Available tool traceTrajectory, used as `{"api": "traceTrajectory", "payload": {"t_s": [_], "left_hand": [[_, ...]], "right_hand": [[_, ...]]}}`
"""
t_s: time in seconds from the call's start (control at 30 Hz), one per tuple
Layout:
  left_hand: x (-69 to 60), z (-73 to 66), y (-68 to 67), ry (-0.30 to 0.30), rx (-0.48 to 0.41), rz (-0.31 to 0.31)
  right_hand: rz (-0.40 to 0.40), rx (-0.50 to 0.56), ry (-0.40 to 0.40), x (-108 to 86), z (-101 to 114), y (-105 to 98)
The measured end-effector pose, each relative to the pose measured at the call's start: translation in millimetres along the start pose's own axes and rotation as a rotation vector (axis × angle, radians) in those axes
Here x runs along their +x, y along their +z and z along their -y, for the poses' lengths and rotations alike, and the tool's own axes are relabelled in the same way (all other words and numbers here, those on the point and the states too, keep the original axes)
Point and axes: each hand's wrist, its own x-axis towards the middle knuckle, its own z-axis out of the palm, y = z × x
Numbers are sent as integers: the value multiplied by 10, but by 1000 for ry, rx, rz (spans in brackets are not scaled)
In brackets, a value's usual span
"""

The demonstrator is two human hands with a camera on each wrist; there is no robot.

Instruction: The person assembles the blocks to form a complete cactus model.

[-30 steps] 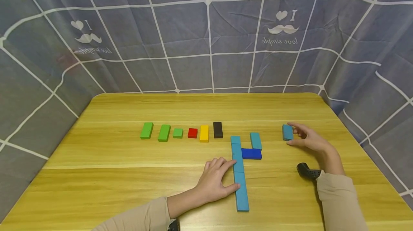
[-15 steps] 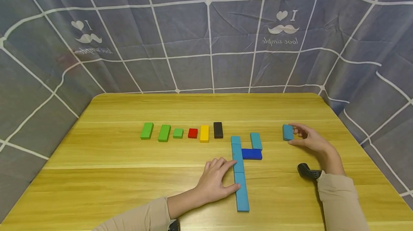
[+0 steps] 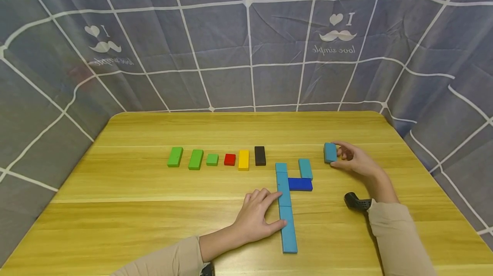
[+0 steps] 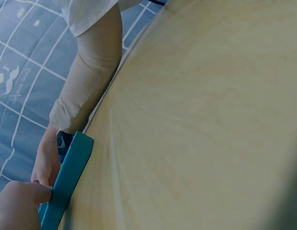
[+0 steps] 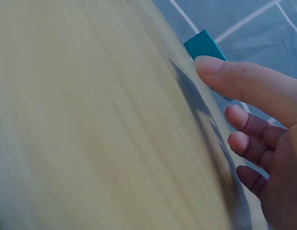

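In the head view my left hand (image 3: pixel 255 217) rests on the table with thumb and index fingertips on the left side of a column of light blue blocks (image 3: pixel 288 235). The left wrist view shows the thumb against a block's edge (image 4: pixel 71 177). A dark blue block (image 3: pixel 301 184) extends rightward from this column, and another light blue block (image 3: pixel 305 168) stands at its far right end. Between thumb and fingers my right hand (image 3: pixel 361 161) pinches a separate light blue block (image 3: pixel 330 152), lifted off the table. Its thumb lies on that block (image 5: pixel 206 44) in the right wrist view.
Along the back lie two long green blocks (image 3: pixel 175 156), a small green block (image 3: pixel 212 159), a red block (image 3: pixel 230 159), a yellow block (image 3: pixel 244 160) and a black block (image 3: pixel 259 155). A grey gridded curtain (image 3: pixel 215 53) surrounds the wooden table (image 3: pixel 135 207).
My right hand has moved left and slightly away from me, carrying the light blue block off its former spot. The left hand and the other blocks stay as they were.
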Motion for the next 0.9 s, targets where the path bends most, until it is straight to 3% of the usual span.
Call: {"api": "traceTrajectory", "payload": {"t_s": [0.13,0.37,0.6,0.7,0.9], "left_hand": [[2,-1,6,2,6,-5],[2,5,15,6,8,-12],[8,2,4,5,6,-5],[6,2,0,3,1,-2],[2,4,-1,5,-1,-6]], "right_hand": [[31,8,-37,86,22,75],[79,29,-23,253,83,199],[131,36,-73,426,147,296],[143,53,-60,478,196,328],[163,0,-55,569,166,359]]}}
